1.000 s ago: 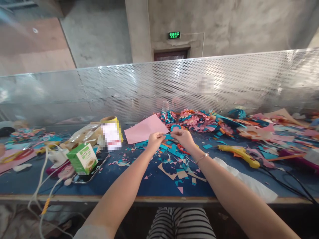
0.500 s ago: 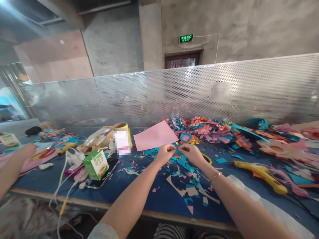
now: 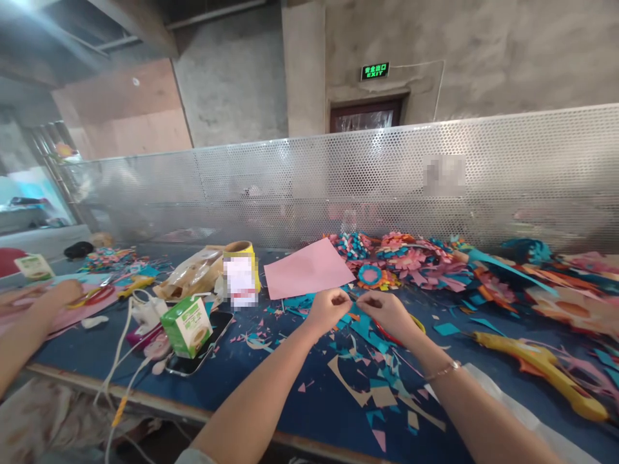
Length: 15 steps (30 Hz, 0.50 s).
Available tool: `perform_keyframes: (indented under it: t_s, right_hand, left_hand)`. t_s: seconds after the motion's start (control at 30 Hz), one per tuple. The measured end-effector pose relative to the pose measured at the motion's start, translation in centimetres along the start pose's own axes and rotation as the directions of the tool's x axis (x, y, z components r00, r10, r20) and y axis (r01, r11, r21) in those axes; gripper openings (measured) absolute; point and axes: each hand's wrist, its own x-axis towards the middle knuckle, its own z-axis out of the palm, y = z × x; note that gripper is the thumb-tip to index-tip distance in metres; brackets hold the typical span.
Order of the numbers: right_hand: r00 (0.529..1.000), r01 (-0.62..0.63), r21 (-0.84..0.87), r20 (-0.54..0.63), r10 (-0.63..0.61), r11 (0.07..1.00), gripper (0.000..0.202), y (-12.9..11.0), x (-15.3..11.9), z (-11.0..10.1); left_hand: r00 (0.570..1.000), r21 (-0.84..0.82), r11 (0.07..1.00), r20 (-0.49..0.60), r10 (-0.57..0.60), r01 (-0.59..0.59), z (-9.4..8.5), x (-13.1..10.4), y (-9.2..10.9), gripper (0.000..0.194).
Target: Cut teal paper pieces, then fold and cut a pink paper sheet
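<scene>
My left hand (image 3: 331, 309) and my right hand (image 3: 384, 312) meet fingertip to fingertip above the middle of the table. Both are closed in a pinch, and whatever lies between the fingers is too small to make out. Just behind my left hand lies a sheet of pink paper (image 3: 307, 269). Partly hidden under my right hand is a red and yellow handle loop (image 3: 418, 324), like that of scissors. Blue paper scraps (image 3: 367, 335) and cream offcuts (image 3: 382, 396) are scattered below my hands.
Paper flowers (image 3: 411, 251) are heaped at the back right, with a yellow glue gun (image 3: 541, 367) before them. On the left are a green drink carton (image 3: 186, 325), a phone (image 3: 217, 332), white cables (image 3: 128, 341), a tape roll (image 3: 249, 258) and a co-worker's hand (image 3: 65, 296).
The view has shifted slightly, so the table's things sit a little differently in the picture. My hands stay together in a pinch. The co-worker's hand has moved a little over the pink paper.
</scene>
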Motion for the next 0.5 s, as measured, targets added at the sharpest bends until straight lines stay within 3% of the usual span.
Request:
perform_keyframes:
  t_s: [0.13, 0.2, 0.3, 0.4, 0.5]
  right_hand:
    - [0.997, -0.018, 0.033, 0.077, 0.015, 0.999, 0.026, -1.0, -0.4, -0.2]
    - [0.993, -0.016, -0.005, 0.118, 0.016, 1.0, 0.028, -1.8, -0.7, -0.3]
    - [0.996, 0.056, -0.106, 0.075, -0.048, 0.993, 0.032, -3.0, -1.3, -0.7]
    - [0.994, 0.078, -0.124, 0.083, -0.068, 0.989, 0.03, -3.8, -1.7, -1.0]
    - [0.993, 0.065, -0.139, 0.106, -0.051, 0.988, 0.028, -4.3, -2.1, -1.5]
  left_hand:
    - [0.996, 0.108, 0.99, 0.007, 0.088, -0.088, -0.3, -0.5, 1.3, 0.009]
    - [0.997, 0.081, 0.994, 0.02, 0.071, -0.073, -0.2, -0.5, 1.8, 0.009]
    - [0.996, 0.014, 1.0, 0.081, 0.026, -0.027, -0.9, -0.2, 3.1, 0.011]
    - [0.975, 0.103, 0.995, 0.222, -0.025, 0.002, -3.5, -1.2, 5.7, 0.015]
    - [0.939, 0.234, 0.971, 0.342, -0.04, -0.043, -6.9, -5.7, 8.6, 0.014]
